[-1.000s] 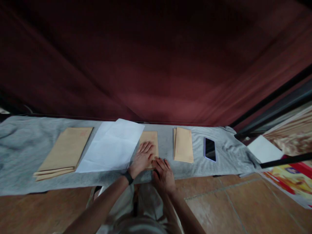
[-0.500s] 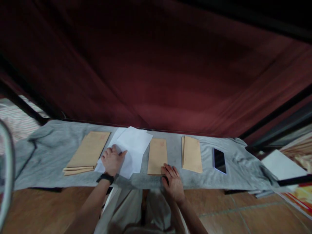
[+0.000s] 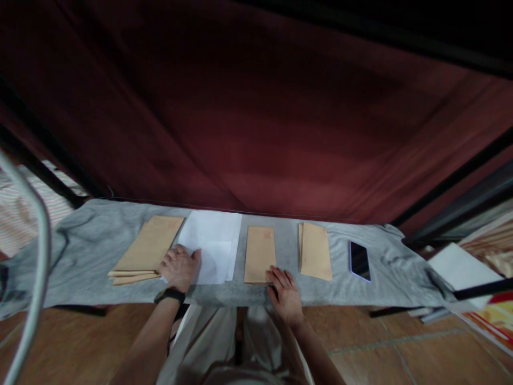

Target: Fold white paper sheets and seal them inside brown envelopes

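My left hand [image 3: 179,267] rests on the near left corner of the white paper sheets [image 3: 212,245], fingers curled over their edge. My right hand [image 3: 285,291] lies flat with its fingertips on the near right corner of a single brown envelope [image 3: 260,252]. All of this sits on a grey cloth [image 3: 80,246] spread over a low surface. A stack of larger brown envelopes [image 3: 149,248] lies just left of the paper. Another small pile of brown envelopes [image 3: 315,250] lies right of the single one.
A dark phone [image 3: 359,260] lies on the cloth further right. A dark red curtain [image 3: 256,123] hangs behind the surface. A metal tube [image 3: 34,267] curves at far left. White paper [image 3: 460,270] and a colourful print lie at far right on the tiled floor [image 3: 401,347].
My left hand left the single brown envelope and moved to the white sheets, which now lie squared up. My right hand stays at the envelope's near corner. The view shifted left.
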{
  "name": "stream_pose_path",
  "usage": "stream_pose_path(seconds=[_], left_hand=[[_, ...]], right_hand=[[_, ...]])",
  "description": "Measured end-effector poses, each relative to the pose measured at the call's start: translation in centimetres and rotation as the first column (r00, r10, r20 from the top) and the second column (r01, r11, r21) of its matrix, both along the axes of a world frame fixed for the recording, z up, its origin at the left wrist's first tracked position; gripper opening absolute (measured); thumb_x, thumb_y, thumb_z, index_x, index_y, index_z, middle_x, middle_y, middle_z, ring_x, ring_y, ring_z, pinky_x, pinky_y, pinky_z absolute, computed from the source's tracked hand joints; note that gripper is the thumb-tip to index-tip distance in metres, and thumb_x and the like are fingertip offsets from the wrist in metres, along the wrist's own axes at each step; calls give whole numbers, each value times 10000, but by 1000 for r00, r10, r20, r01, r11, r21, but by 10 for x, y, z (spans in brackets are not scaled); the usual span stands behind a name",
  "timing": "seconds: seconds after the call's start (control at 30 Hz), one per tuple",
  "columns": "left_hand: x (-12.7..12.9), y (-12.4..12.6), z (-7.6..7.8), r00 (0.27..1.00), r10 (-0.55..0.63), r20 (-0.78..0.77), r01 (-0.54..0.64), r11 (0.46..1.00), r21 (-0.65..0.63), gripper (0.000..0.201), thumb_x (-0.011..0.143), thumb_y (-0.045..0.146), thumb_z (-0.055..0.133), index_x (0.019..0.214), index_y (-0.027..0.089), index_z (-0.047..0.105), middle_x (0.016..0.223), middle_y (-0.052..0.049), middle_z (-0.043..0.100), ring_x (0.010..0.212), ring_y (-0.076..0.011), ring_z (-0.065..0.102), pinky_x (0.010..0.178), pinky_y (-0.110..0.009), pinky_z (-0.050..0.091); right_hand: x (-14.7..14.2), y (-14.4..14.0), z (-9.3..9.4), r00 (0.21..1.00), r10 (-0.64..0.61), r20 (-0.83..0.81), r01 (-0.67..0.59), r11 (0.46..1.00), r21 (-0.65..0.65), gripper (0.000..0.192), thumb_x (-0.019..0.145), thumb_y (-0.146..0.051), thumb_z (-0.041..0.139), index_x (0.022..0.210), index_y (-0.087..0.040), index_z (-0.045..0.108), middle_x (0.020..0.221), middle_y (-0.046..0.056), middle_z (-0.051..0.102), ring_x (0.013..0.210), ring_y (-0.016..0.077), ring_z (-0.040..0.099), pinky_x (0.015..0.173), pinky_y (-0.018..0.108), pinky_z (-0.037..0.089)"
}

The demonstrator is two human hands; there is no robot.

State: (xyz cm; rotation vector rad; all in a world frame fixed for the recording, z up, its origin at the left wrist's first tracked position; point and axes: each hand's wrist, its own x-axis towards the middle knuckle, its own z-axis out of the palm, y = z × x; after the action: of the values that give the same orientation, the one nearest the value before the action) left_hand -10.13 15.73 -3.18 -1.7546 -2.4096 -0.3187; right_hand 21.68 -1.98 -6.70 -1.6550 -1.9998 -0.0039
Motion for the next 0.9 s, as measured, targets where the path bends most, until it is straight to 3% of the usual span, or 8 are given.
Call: stream_pose_path(seconds=[0.13,0.27,0.4,0.5,0.6,0.7,0.77,0.9], left_hand=[[1,-7,3,995,-97,23,95,991,94,826,938,538,432,1539,-12,299,1406,-326,505,1281,-455,478,1008,-574,378],[16,-18,1,951,-307,34,299,943,147,680,985,502,387,1556,135,361,1613,-233,326,1492,-437,235,1139,-669,209],[24,-21,-11,943,-315,107,307,948,87,642,995,505,387,1491,105,467,1562,-267,400,1490,-441,268,1150,-716,153],[29,-21,-16,926,-360,118,341,927,155,664,1000,501,377,1506,73,430,1608,-273,319,1522,-419,215,1183,-688,141],[51,-27,-18,811,-569,133,542,818,195,665,1017,495,337,1533,77,383,1636,-235,286,1537,-348,226,1218,-575,220],[93,-34,-18,562,-813,151,802,581,141,587,1038,433,293,1540,146,393,1627,-144,359,1531,-272,271,1224,-482,280],[125,-31,-18,454,-876,163,871,475,123,562,1036,395,309,1551,179,380,1625,-110,373,1526,-256,285,1218,-476,302],[174,0,-17,438,-874,209,885,460,70,564,1022,331,311,1551,148,378,1606,-123,404,1507,-257,328,1222,-466,287]], right_hand=[[1,0,0,1000,7,-13,-7,1000,-6,484,980,-227,489,1463,-222,516,1500,78,548,1391,233,502,1218,475,307],[0,-1,1,1000,0,-27,-1,1000,-9,482,979,-231,497,1461,-221,522,1494,77,556,1386,232,507,1221,473,301],[-1,-1,1,999,-20,-40,20,1000,-18,471,981,-232,500,1451,-221,537,1489,76,562,1370,230,523,1221,466,300],[-1,-1,2,998,-30,-47,28,999,-40,473,978,-238,510,1449,-223,540,1503,72,547,1370,231,522,1222,465,297],[1,0,2,998,-30,-58,26,997,-66,477,972,-245,521,1448,-223,540,1511,68,539,1376,231,513,1227,464,283],[1,0,4,997,-33,-63,27,996,-86,475,970,-259,533,1443,-221,544,1510,71,541,1381,229,506,1230,461,275],[2,1,5,998,-36,-57,30,995,-93,473,970,-267,539,1441,-222,547,1506,76,545,1380,227,507,1227,459,279],[1,1,8,998,-37,-55,32,995,-96,468,970,-272,544,1435,-219,549,1496,83,554,1375,227,510,1217,461,296]])
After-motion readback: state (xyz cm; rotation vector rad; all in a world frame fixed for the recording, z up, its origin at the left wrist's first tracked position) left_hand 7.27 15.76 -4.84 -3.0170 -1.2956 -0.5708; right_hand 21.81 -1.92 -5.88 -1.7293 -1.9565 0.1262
